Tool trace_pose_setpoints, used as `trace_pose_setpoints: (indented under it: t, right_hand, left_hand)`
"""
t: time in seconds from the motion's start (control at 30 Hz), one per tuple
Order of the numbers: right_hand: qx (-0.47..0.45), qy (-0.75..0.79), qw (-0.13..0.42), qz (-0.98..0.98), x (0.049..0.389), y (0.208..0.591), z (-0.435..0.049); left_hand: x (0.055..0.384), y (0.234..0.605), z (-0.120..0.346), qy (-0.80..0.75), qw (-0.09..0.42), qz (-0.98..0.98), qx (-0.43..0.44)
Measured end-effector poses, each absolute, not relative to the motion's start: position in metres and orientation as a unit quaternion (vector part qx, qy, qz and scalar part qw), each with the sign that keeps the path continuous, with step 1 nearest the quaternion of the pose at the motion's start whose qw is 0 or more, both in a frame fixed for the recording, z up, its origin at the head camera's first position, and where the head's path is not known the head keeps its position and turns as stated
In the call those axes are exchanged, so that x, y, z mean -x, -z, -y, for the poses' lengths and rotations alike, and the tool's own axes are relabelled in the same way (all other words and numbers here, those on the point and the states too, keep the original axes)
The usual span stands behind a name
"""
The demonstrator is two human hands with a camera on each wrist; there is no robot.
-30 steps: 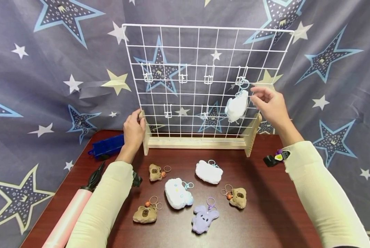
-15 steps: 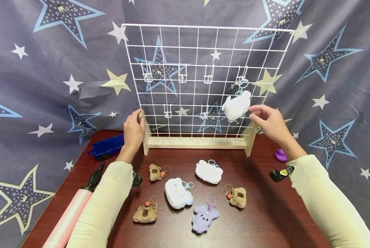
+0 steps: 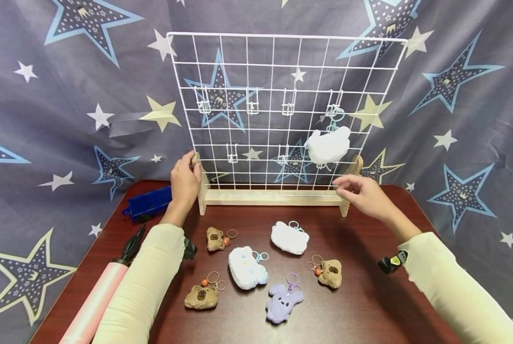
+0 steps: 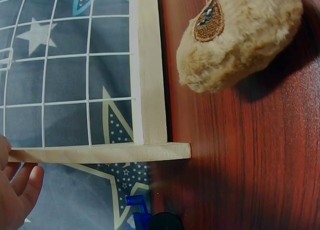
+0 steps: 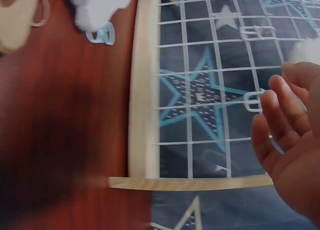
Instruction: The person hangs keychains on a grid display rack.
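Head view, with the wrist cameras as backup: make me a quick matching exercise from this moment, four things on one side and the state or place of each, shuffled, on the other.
Things
1. Left hand
2. Purple plush keychain
3. Right hand
4. Uppermost white plush keychain

States and places
A. Holds nothing, fingers loosely bent
B. Grips a wooden support
C. Hangs from a hook on the white grid
D. Lies on the dark red table

Right pairs: 1-B; 2-D; 3-A; 4-C

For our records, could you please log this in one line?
left hand: grips stand; right hand: empty; rack: one white plush hung; table: six plushes
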State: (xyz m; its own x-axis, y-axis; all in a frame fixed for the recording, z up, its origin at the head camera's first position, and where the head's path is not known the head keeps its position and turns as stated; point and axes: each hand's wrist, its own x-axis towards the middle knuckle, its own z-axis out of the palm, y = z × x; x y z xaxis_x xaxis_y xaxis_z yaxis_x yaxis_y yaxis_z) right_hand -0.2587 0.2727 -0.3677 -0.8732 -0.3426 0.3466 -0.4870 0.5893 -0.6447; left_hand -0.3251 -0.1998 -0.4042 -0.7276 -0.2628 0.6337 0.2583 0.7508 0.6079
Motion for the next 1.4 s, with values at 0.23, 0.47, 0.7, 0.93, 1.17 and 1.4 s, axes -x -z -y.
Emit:
trace_pose_setpoints:
  t: [0.23,0.47,0.7,0.93,1.17,1.4]
  right_hand:
    - [-0.255,-0.368,0.020,0.894,0.248,0.393,-0.268]
    - [-0.296,-0.338,-0.034,0.893,0.242,0.422,-0.265]
    - [-0.342,-0.339,-0.104,0.870,0.241,0.450,-0.264]
    - [-0.371,-0.327,-0.154,0.855,0.236,0.469,-0.257]
    - [-0.389,-0.311,-0.184,0.847,0.236,0.477,-0.254]
    - [-0.406,-0.291,-0.191,0.845,0.238,0.478,-0.254]
  left_hand:
    - [0.325,0.403,0.199,0.347,0.362,0.865,-0.007]
    - [0.325,0.404,0.200,0.350,0.362,0.864,-0.009]
    - [0.326,0.404,0.200,0.349,0.360,0.865,-0.011]
    - [0.325,0.403,0.198,0.352,0.357,0.865,-0.016]
    - [0.326,0.403,0.198,0.350,0.358,0.865,-0.018]
    - [0.326,0.404,0.200,0.352,0.354,0.866,-0.018]
